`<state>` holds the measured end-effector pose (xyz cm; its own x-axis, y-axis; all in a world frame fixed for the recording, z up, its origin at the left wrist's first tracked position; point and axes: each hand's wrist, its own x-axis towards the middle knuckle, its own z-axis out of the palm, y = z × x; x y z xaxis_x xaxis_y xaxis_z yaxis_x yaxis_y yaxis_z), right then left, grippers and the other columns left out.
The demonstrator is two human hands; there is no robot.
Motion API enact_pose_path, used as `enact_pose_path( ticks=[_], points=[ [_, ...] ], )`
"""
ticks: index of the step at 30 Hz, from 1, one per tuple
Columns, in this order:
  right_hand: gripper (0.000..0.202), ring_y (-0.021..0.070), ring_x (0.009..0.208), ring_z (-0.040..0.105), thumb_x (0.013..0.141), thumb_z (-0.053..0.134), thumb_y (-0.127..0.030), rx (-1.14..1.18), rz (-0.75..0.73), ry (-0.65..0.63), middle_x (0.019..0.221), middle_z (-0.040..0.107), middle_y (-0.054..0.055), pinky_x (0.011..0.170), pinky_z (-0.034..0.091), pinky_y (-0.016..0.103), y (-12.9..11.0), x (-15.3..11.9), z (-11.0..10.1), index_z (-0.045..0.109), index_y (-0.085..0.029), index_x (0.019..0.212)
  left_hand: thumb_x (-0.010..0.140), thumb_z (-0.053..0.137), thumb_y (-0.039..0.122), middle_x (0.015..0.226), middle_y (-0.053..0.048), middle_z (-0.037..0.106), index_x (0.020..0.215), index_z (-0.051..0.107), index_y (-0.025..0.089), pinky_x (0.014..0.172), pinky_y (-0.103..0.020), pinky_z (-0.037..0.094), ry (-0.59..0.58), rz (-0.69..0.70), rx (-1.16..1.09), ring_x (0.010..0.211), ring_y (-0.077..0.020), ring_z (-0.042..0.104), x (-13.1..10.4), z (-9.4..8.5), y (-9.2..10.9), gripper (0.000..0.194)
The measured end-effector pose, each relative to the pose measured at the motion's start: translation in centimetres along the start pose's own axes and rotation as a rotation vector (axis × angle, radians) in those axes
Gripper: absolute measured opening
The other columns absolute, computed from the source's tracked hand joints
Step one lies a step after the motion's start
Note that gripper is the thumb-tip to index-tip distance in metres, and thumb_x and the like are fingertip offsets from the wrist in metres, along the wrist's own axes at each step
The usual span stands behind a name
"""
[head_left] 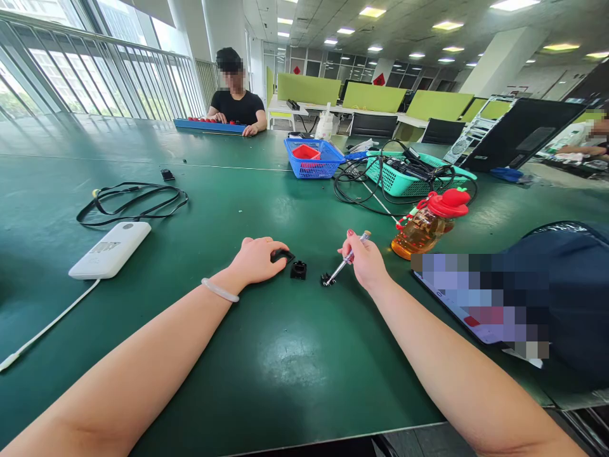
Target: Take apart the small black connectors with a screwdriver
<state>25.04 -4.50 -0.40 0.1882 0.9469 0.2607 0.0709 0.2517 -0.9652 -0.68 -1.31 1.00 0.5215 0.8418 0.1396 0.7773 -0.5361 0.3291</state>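
Left hand [258,260]: black piece [284,256] held. Right hand [366,261]: slim tool [340,268] gripped, tip set at small dark parts [325,280] on the counter [228,374]; these could be scattered by a slip.

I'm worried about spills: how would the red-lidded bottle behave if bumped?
The bottle is probably heavy for its size, since amber liquid seems to fill much of it. Looking shiny, it may also be slippery. Knocked at its bulky red lid, it could tip.

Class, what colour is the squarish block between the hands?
The block is black; see the head view.
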Motion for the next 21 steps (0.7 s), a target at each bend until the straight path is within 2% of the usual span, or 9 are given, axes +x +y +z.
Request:
enact_pose_path(
  ticks=[3,5,7,9,14,17,21],
  points=[
    [0.058,0.0113,0.047,0.042,0.082,0.057,-0.067,0.057,-0.082,0.105,0.045,0.039,-0.005,0.069,0.054,0.035,-0.2,0.1,-0.3,0.046,-0.023,0.046,0.088,0.048,0.040,0.110,-0.007,0.065,0.104,0.071,0.027,0.100,-0.054,0.037,0.051,0.030,0.008,0.104,-0.0283,0.060,0.0,0.2,0.2,0.031],
    [0.058,0.0116,0.048,0.042,0.084,0.055,-0.065,0.048,-0.117,0.219,0.046,0.038,-0.004,0.067,0.052,0.033,-0.2,0.2,-0.6,0.043,-0.023,0.046,0.091,0.045,0.039,0.125,-0.007,0.061,0.110,0.069,0.026,0.105,-0.051,0.037,0.056,0.096,-0.026,0.117,-0.0285,0.054,0.0,0.4,0.5,0.033],
    [0.058,0.0116,0.048,0.041,0.084,0.054,-0.064,-0.026,-0.127,0.266,0.047,0.038,-0.004,0.061,0.049,0.031,-0.1,0.3,-0.8,0.042,-0.023,0.046,0.094,0.041,0.039,0.132,-0.007,0.059,0.121,0.062,0.025,0.110,-0.046,0.036,0.020,0.170,-0.083,0.126,-0.0255,0.049,-0.2,0.7,1.0,0.037],
    [0.058,0.0121,0.048,0.041,0.085,0.053,-0.065,-0.104,-0.127,0.231,0.048,0.039,-0.003,0.055,0.045,0.030,0.1,0.2,-0.8,0.043,-0.022,0.047,0.096,0.039,0.044,0.135,-0.009,0.058,0.130,0.056,0.022,0.112,-0.043,0.035,-0.023,0.198,-0.117,0.128,-0.0241,0.049,-0.4,1.0,1.8,0.043],
    [0.059,0.0134,0.051,0.044,0.086,0.050,-0.067,-0.139,-0.145,0.111,0.049,0.039,-0.003,0.053,0.039,0.029,0.1,-0.5,0.1,0.045,-0.022,0.048,0.091,0.047,0.056,0.137,-0.010,0.057,0.139,0.047,0.023,0.111,-0.048,0.034,-0.065,0.191,-0.082,0.131,-0.0289,0.046,-1.4,1.7,4.2,0.058],
    [0.058,0.0139,0.053,0.046,0.086,0.051,-0.065,-0.097,-0.142,0.154,0.049,0.040,-0.002,0.053,0.038,0.029,-0.3,-0.7,0.3,0.045,-0.022,0.047,0.089,0.050,0.056,0.140,-0.010,0.054,0.142,0.043,0.025,0.112,-0.052,0.031,-0.066,0.164,-0.080,0.133,-0.0309,0.043,-1.9,2.2,5.4,0.062],
    [0.057,0.0138,0.052,0.045,0.085,0.055,-0.062,-0.060,-0.101,0.220,0.049,0.040,-0.003,0.052,0.036,0.029,-0.4,-0.5,0.1,0.044,-0.023,0.045,0.087,0.053,0.058,0.148,-0.013,0.045,0.136,0.051,0.030,0.109,-0.059,0.031,-0.071,0.176,-0.042,0.135,-0.0349,0.040,-2.1,2.6,6.4,0.057]
  ],
)
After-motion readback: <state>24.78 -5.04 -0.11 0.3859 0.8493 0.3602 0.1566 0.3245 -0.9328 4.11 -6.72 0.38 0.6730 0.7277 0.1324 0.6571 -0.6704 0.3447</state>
